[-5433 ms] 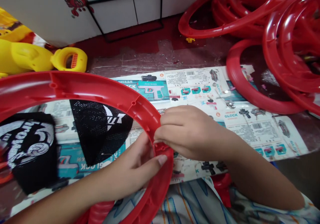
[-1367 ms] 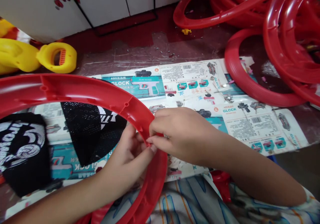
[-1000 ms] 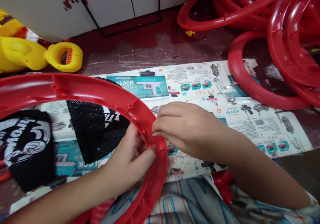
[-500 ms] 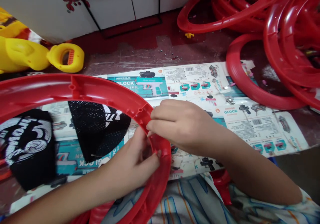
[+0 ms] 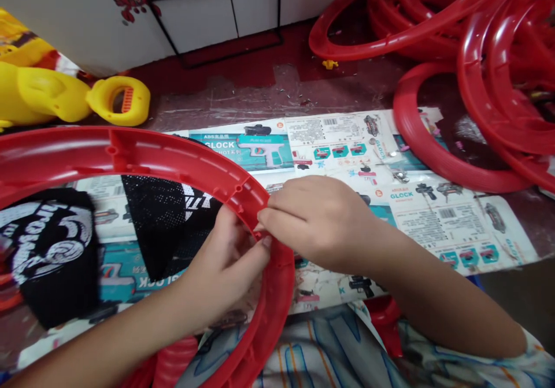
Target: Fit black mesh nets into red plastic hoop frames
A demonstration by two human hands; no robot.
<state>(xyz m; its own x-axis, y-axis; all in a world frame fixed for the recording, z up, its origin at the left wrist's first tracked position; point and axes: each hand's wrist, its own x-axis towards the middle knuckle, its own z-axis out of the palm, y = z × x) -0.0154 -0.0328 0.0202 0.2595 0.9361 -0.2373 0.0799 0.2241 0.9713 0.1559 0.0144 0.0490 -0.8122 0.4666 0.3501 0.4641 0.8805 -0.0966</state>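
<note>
A large red plastic ring (image 5: 280, 287) with a ribbed, hollow channel is tilted in front of me, its lower part over my lap. My left hand (image 5: 236, 252) grips its right side from inside, thumb pressed on the channel and fingers around the inner rim. My right hand (image 5: 323, 217) is closed in a pinch at the same stretch of channel, beside the left thumb. Whatever lies between the right fingertips is hidden. Black mesh cloth (image 5: 156, 232) with white print shows through the ring, and a second black printed cloth (image 5: 56, 261) lies to its left.
Printed cardboard sheets (image 5: 416, 226) cover the table (image 5: 243, 96). Several red rings (image 5: 470, 81) are piled at the back right. A yellow plastic toy part (image 5: 119, 100) lies at the back left, before a white panel (image 5: 199, 23). A small yellow piece (image 5: 330, 64) sits near the rings.
The left thumb has slid up along the channel, closer to the right fingertips. The ring has shifted slightly left. The right hand stays pinched at the channel.
</note>
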